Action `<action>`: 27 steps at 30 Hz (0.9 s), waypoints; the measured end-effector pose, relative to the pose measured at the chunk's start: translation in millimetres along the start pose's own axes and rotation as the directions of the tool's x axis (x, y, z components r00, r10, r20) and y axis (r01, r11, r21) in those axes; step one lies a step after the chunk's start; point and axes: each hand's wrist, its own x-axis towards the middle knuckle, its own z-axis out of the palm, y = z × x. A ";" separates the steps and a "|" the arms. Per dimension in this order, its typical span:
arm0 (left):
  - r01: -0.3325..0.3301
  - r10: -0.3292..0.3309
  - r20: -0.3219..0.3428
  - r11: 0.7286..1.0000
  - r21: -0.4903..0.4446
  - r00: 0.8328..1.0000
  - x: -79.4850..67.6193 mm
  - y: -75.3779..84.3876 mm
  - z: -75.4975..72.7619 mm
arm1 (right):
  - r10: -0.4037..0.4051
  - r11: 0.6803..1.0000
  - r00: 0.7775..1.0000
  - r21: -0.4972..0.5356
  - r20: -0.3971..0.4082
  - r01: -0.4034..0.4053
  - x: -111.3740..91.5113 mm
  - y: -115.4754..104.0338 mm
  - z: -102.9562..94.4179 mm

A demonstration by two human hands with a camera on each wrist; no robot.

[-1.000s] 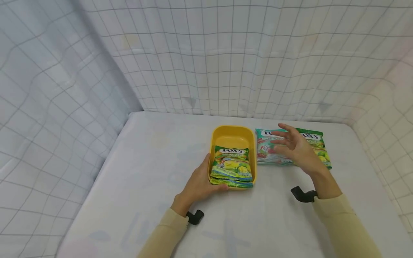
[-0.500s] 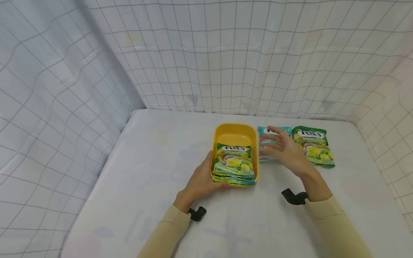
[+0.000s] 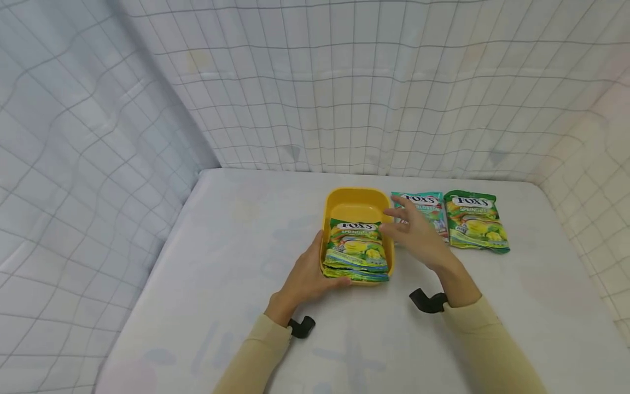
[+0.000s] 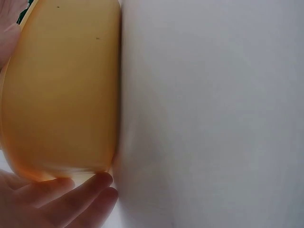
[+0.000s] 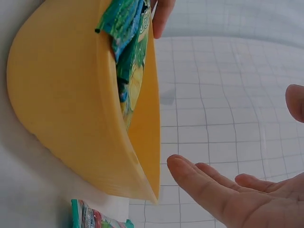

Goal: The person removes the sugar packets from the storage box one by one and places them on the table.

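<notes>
A yellow plastic tub stands on the table with green Fox's Spring Tea candy bags stacked in its near part. My left hand holds its near left corner, thumb along the near edge and fingers against the side. In the left wrist view those fingers touch the tub wall. Over the tub's right rim hovers my right hand, fingers spread and holding nothing. The right wrist view shows this hand apart from the tub, where bag edges overhang the near rim.
Right of the tub lies a teal Fox's bag, partly covered by my right hand. Beside it is another green Spring Tea bag. White grid-patterned curtains rise behind the table and along both sides.
My right hand has moved left, from over the teal and green bags to the tub's right rim, uncovering the green bag. The left hand keeps its hold on the tub.
</notes>
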 end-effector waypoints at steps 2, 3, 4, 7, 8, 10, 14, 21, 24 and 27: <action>0.002 -0.002 0.000 1.000 -0.007 1.000 -0.4 -0.5 -0.4 | 0.003 1.000 1.000 -0.020 0.008 -0.003 1.2 1.2 4.1; 0.000 0.000 0.001 1.000 -0.012 1.000 -0.4 -0.9 -0.3 | 0.001 1.000 1.000 -0.023 0.015 0.000 1.5 2.0 6.1; -0.002 0.002 0.003 1.000 -0.015 1.000 -0.1 -1.4 -0.2 | -0.003 1.000 1.000 -0.027 0.022 0.003 2.1 2.8 7.9; -0.009 0.009 0.003 1.000 -0.017 1.000 0.4 -2.7 0.6 | -0.007 1.000 0.999 -0.024 0.043 0.008 3.0 5.4 12.4; -0.010 0.010 0.003 1.000 -0.016 1.000 0.5 -2.9 0.7 | -0.007 1.000 0.999 -0.026 0.050 0.009 3.4 6.0 13.8; -0.012 0.012 0.001 1.000 -0.014 1.000 0.4 -3.2 0.9 | -0.003 0.999 0.998 -0.032 0.057 0.005 4.5 6.8 16.1; -0.019 0.019 -0.007 1.000 -0.017 1.000 0.6 -2.9 0.8 | 0.010 0.999 0.998 -0.051 0.061 -0.007 6.0 5.9 20.1; -0.029 0.029 -0.008 1.000 -0.012 1.000 1.5 -4.2 1.2 | 0.021 0.995 0.998 -0.094 0.057 -0.016 8.6 5.4 29.4; -0.028 0.028 -0.006 1.000 -0.008 1.000 1.8 -4.8 1.4 | 0.035 0.990 0.999 -0.141 0.040 -0.029 10.2 6.1 34.5; -0.031 0.031 -0.009 1.000 -0.007 0.999 2.0 -4.5 1.2 | 0.060 0.984 0.998 -0.167 0.032 -0.054 11.8 6.2 39.0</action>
